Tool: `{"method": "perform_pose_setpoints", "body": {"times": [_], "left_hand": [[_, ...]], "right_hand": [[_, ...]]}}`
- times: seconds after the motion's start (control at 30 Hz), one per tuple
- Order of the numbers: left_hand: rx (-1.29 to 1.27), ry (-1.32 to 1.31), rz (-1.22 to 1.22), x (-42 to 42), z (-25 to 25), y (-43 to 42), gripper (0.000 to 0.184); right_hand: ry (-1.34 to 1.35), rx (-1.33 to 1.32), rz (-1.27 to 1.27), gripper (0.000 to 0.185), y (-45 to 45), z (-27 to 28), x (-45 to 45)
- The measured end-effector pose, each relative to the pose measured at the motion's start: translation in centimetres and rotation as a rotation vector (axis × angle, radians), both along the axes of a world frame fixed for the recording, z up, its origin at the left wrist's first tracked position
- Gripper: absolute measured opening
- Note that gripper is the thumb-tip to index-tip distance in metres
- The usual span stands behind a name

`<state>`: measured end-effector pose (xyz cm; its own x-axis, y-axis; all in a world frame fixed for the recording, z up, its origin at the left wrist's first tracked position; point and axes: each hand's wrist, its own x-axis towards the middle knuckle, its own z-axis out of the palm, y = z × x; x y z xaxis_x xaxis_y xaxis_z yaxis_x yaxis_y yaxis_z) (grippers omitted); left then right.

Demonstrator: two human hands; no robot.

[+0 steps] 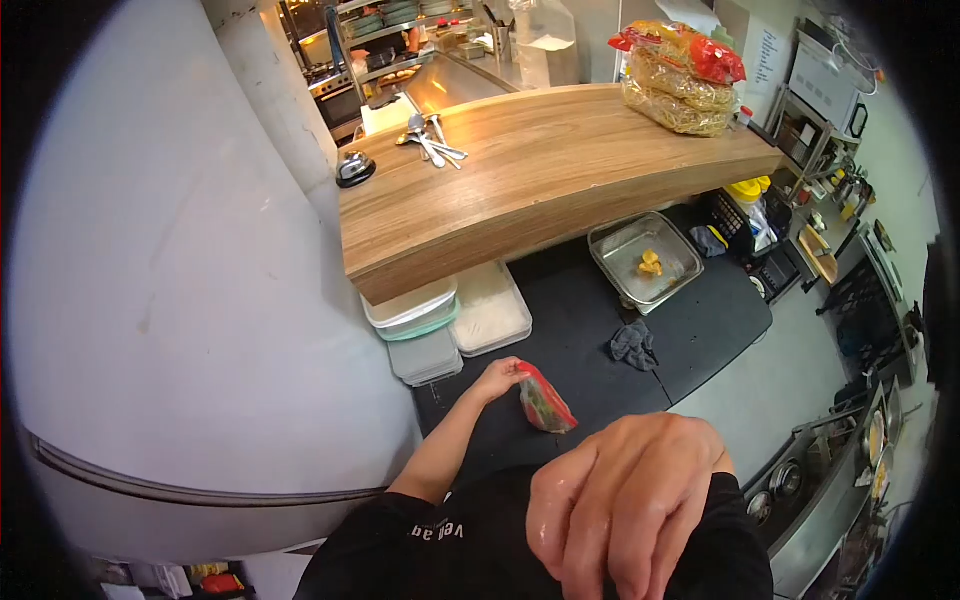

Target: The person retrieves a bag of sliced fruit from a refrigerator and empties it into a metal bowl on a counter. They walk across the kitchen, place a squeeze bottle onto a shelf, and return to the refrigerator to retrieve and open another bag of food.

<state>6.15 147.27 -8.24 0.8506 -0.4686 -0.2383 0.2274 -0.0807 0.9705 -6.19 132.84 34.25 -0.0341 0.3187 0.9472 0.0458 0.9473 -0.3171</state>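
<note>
My left hand (498,380) is closed on the top corner of a clear zip bag (545,405) with a red zip edge. Something green shows inside the bag, too unclear to name; the bag hangs over or rests on the black table (560,290). Close to the camera, my right hand (630,500) has its fingers curled and pressed together. Its fingertips point down and whatever they may hold is hidden. Left of the bag lie stacked flat lidded containers (425,360) and a larger pale container (492,312).
A metal tray (645,262) with a yellowish piece (650,263) and a dark cloth (634,345) are on the table. Above, a wooden counter (540,150) carries a bell (355,169), spoons (432,142) and bagged noodles (680,85). A white wall-like surface (180,260) stands left.
</note>
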Motion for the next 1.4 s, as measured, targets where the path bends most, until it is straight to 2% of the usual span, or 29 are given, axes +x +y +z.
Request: {"method": "perform_pose_setpoints", "body": {"times": [0.07, 0.13, 0.2, 0.23, 0.27, 0.3, 0.37, 0.4, 0.43, 0.47, 0.5, 0.53, 0.6, 0.63, 0.7, 0.73, 0.8, 0.9, 0.97, 1.03, 1.1, 1.23, 1.37, 1.4], "left_hand": [[0.055, 0.001, 0.014, -0.4, 0.1, -0.3, 0.012], [0.035, -0.038, 0.047, -0.7, 0.4, -0.7, 0.008], [0.034, -0.097, 0.046, -0.4, -0.1, -1.0, 0.010], [0.102, -0.175, -0.002, -0.4, 0.9, -1.4, 0.011], [0.170, -0.251, -0.050, -0.7, 2.3, -1.9, 0.013], [0.177, -0.292, -0.036, -1.6, 4.7, -2.4, 0.016], [0.133, -0.369, -0.128, -0.6, 2.6, -2.6, 0.018], [0.094, -0.413, -0.136, -0.3, 1.9, -2.9, 0.018], [0.089, -0.417, -0.131, -0.3, 2.2, -2.9, 0.018], [0.198, -0.465, -0.164, -0.3, 3.0, -2.7, 0.019], [0.308, -0.512, -0.194, -0.2, 3.7, -2.6, 0.019], [0.305, -0.518, -0.184, -0.2, 4.2, -2.6, 0.019], [0.326, -0.452, -0.169, -0.6, 4.4, -2.4, 0.018], [0.318, -0.470, -0.146, -0.6, 3.8, -2.3, 0.017], [0.329, -0.446, -0.140, -0.8, 3.5, -2.0, 0.017], [0.337, -0.417, -0.141, -0.8, 3.5, -1.8, 0.016], [0.271, -0.342, -0.121, -0.9, 3.3, -1.6, 0.014], [0.194, -0.257, -0.078, -1.1, 3.0, -1.6, 0.011], [0.185, -0.251, -0.047, -1.0, 2.8, -1.4, 0.011], [0.167, -0.304, -0.018, -0.8, 2.6, -1.1, 0.013], [0.218, -0.333, -0.032, -0.7, 3.1, -0.9, 0.014], [0.285, -0.445, -0.084, -0.6, 3.9, -0.9, 0.015], [0.262, -0.396, -0.111, -0.8, 4.2, -0.7, 0.015], [0.323, -0.435, -0.163, -0.7, 4.9, -0.4, 0.015]], "right_hand": [[0.098, -0.040, -0.063, 0.012, -1.0, 0.3, -0.7], [0.155, -0.211, -0.218, 0.011, -3.2, 0.0, -0.7], [0.288, -0.299, -0.530, 0.013, -3.9, -0.9, 0.1], [0.271, -0.343, -0.777, 0.015, -4.0, -2.0, 1.1], [0.132, -0.406, -1.142, 0.021, -4.2, -4.0, 2.8], [0.013, -0.594, -1.421, 0.027, -4.7, -7.0, 4.7], [-0.342, -1.142, -1.736, 0.035, -6.5, -14.7, 7.4], [-0.531, -1.523, -1.763, 0.050, -7.6, -19.9, 7.7], [-0.466, -1.882, -1.545, 0.067, -8.1, -23.6, 8.1], [-0.195, -1.882, -1.423, 0.077, -8.7, -27.2, 8.4], [-0.060, -1.874, -1.404, 0.081, -8.5, -29.6, 8.4], [-0.097, -1.877, -1.464, 0.080, -7.8, -31.4, 8.4], [-0.143, -1.801, -1.652, 0.065, -6.3, -32.4, 8.2], [-0.150, -1.795, -1.650, 0.065, -5.9, -32.7, 8.7], [0.112, -1.960, -1.428, 0.047, -5.3, -33.4, 9.8], [0.106, -1.957, -1.426, 0.047, -5.1, -33.9, 10.2], [-0.046, -1.902, -1.506, 0.036, -4.8, -34.9, 10.3], [0.025, -1.993, -1.492, 0.032, -4.4, -35.6, 10.5], [0.052, -1.923, -1.522, 0.030, -4.3, -35.7, 10.0], [0.082, -1.851, -1.556, 0.028, -4.3, -35.6, 10.0], [0.003, -1.810, -1.559, 0.025, -4.2, -35.6, 10.0], [-0.012, -1.832, -1.565, 0.024, -4.4, -36.0, 10.1], [-0.072, -1.828, -1.543, 0.024, -4.5, -35.3, 9.9], [-0.096, -1.811, -1.533, 0.024, -4.4, -35.1, 9.9]]}}
